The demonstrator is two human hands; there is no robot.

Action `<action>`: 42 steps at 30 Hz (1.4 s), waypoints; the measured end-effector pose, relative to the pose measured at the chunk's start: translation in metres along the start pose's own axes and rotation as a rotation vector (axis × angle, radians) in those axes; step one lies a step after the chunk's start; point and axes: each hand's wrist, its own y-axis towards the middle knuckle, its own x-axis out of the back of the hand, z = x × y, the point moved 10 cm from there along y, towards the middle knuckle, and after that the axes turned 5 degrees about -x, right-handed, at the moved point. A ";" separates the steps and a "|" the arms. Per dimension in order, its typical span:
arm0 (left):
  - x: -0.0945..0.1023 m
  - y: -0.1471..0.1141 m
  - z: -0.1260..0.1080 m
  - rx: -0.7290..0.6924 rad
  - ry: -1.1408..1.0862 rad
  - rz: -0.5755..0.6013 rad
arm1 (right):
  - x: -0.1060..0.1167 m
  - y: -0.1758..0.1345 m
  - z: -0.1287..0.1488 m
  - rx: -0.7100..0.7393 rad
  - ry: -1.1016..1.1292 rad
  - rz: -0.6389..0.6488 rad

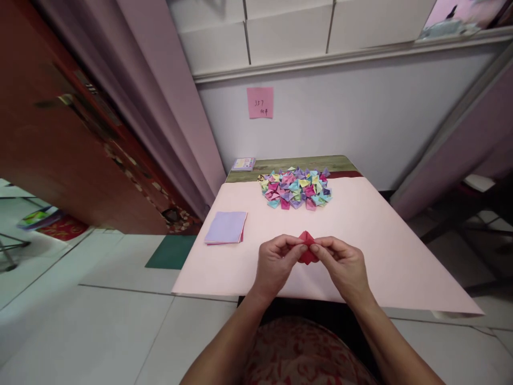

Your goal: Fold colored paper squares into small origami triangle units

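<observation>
A small red folded paper (308,255) is held above the near part of the table, with pointed ends at its top and bottom. My left hand (277,262) pinches its left side between thumb and fingers. On the right side, my right hand (343,263) grips it the same way, the two thumbs close together on its front. Beyond the hands lies a heap of folded paper pieces (296,188) in purple, pink, yellow, blue and green. Left of the hands sits a stack of square paper sheets (226,227), lilac on top with pink edges beneath.
Pale pink paper (385,256) covers most of the table. A small pack (243,163) lies at the table's far left corner. On the wall behind is a pink note (260,102). A purple curtain (172,107) and a reddish-brown door (80,117) stand at the left.
</observation>
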 end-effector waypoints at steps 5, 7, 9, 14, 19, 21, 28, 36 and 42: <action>0.008 -0.002 0.002 0.017 -0.005 -0.116 | -0.004 -0.008 0.001 -0.001 0.064 -0.095; 0.010 -0.003 0.008 0.064 -0.009 -0.128 | -0.003 -0.008 -0.001 -0.025 0.079 -0.100; 0.013 -0.004 0.013 0.105 -0.010 -0.113 | -0.007 -0.005 -0.007 -0.085 0.047 -0.043; 0.015 -0.007 0.022 0.162 0.079 0.003 | -0.011 -0.001 -0.027 -0.200 -0.027 0.085; 0.012 -0.008 0.033 0.210 0.055 0.004 | -0.007 0.001 -0.034 -0.186 0.032 0.044; 0.008 -0.010 0.039 0.237 0.027 0.022 | -0.004 0.002 -0.037 -0.194 0.093 0.002; 0.004 -0.011 0.032 0.186 0.115 0.128 | -0.011 0.000 -0.071 -0.475 0.346 0.013; 0.013 0.001 0.019 0.104 0.242 0.145 | -0.021 -0.003 -0.078 -0.615 0.447 0.083; 0.003 0.004 0.003 -0.024 0.365 0.225 | -0.024 0.001 -0.078 -0.575 0.365 0.142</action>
